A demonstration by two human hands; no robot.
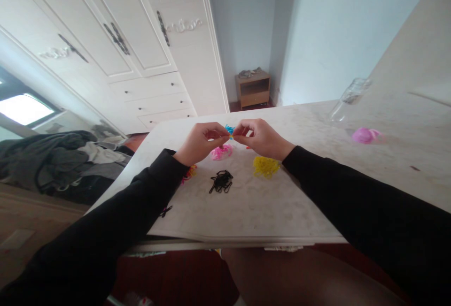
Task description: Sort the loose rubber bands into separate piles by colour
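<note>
My left hand (202,142) and my right hand (262,138) meet fingertip to fingertip above the table, both closed in a pinch. Between them shows a tiny yellowish piece (231,137), seemingly a small rubber band, mostly hidden by the fingers. Just behind the fingertips lies a pile of blue rubber bands (229,129). Pink rubber bands (221,152) lie below the left fingers, and black rubber bands (221,181) sit nearer to me. A yellow rubber band pile (266,167) rests under my right wrist. Mixed orange and pink bands (190,172) are partly covered by my left sleeve.
A white table (225,221) carries everything. To the right are a glass bottle (348,99) and a pink bundle (366,135). A small dark item (165,211) lies by my left forearm. Clothes (70,165) are heaped left of the table.
</note>
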